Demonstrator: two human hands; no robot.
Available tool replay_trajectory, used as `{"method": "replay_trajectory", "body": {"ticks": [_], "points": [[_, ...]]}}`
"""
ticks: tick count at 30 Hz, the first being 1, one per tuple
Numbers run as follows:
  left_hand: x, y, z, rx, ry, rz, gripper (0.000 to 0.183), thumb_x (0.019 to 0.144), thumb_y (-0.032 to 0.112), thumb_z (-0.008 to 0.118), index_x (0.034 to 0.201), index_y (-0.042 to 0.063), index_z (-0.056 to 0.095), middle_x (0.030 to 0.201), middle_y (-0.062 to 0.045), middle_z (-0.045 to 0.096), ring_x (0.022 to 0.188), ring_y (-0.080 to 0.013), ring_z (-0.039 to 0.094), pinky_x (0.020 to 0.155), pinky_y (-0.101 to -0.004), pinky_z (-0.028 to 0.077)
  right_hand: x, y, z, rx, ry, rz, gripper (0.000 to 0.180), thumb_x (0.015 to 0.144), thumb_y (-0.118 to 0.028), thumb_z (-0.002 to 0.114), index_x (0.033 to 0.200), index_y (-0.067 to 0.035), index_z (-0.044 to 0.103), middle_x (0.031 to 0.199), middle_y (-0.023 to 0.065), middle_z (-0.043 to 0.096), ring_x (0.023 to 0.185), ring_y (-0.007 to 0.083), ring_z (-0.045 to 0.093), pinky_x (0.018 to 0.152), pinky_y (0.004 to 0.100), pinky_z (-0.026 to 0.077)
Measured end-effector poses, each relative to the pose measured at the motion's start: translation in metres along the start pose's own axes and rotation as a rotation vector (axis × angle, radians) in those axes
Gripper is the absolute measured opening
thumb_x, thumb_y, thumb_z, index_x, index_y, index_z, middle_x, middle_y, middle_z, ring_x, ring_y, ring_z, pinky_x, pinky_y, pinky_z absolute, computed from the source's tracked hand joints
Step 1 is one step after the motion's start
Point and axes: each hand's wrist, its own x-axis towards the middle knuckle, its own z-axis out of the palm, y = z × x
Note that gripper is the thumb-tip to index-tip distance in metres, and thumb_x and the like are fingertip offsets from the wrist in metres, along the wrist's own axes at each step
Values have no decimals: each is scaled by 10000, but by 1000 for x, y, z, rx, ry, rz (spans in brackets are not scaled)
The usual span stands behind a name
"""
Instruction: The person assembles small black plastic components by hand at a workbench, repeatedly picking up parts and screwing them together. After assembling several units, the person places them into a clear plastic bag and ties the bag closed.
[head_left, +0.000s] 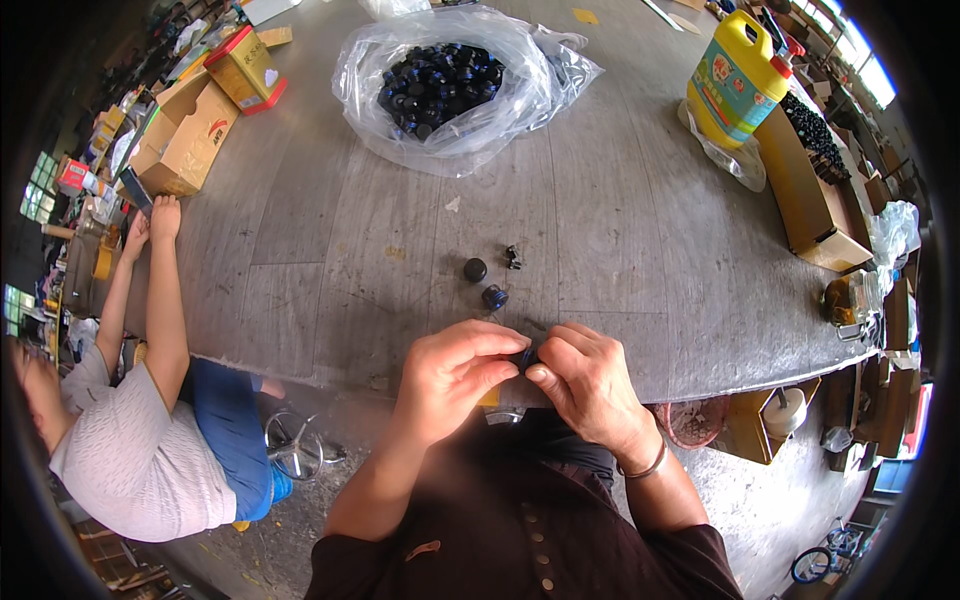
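Observation:
Between the fingertips of both hands sits a small black-and-blue round part, mostly covered by my fingers. My left hand pinches it with thumb and fingers from the left. From the right, my right hand grips it with bent fingers and thumb. Just beyond my hands, on the grey wood-patterned table, lie a black cap-like part and a black part with blue rings. Beside them is a little cluster of small black pieces.
A clear plastic bag full of black-and-blue parts stands at the far middle. Right are a yellow jug and a cardboard box of black pieces. Left, a person holds a phone beside a shoe box.

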Motion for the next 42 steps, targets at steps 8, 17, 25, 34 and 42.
{"method": "replay_trajectory", "body": {"ticks": [8,17,25,34,42], "points": [[0,1,-2,-99,1,-56,190,814,-91,659,1002,-70,639,1045,-171,644,954,-220,653,789,-301,577,-3,0,4,13,94,-36,217,741,-78,719,824,-45,521,747,88,542,648,299,550,550,393,460],[0,-1,2,21,0,-21,259,748,-99,718,991,-42,651,1047,-146,647,950,-202,655,790,-286,573,-2,-1,1,-12,47,9,191,747,-48,698,801,-35,516,719,99,546,648,309,561,535,400,454],[0,0,2,47,4,12,230,785,-80,699,1005,-57,638,1022,-147,649,904,-193,665,758,-279,576,-3,-1,1,5,-7,73,199,771,-51,682,789,-32,484,711,118,541,634,335,556,525,419,439],[-2,10,7,-47,-4,-174,153,911,49,621,1014,-65,609,843,-96,661,693,-145,659,640,-258,559,-4,3,2,39,64,-41,217,742,-65,709,822,-44,508,724,90,528,635,298,555,529,386,459],[1,12,2,30,-72,-254,170,939,93,597,1010,-61,605,782,-86,654,656,-131,645,605,-246,544,-6,2,3,23,53,-126,258,714,-72,737,840,-47,513,734,83,518,619,280,554,511,371,457]]}}
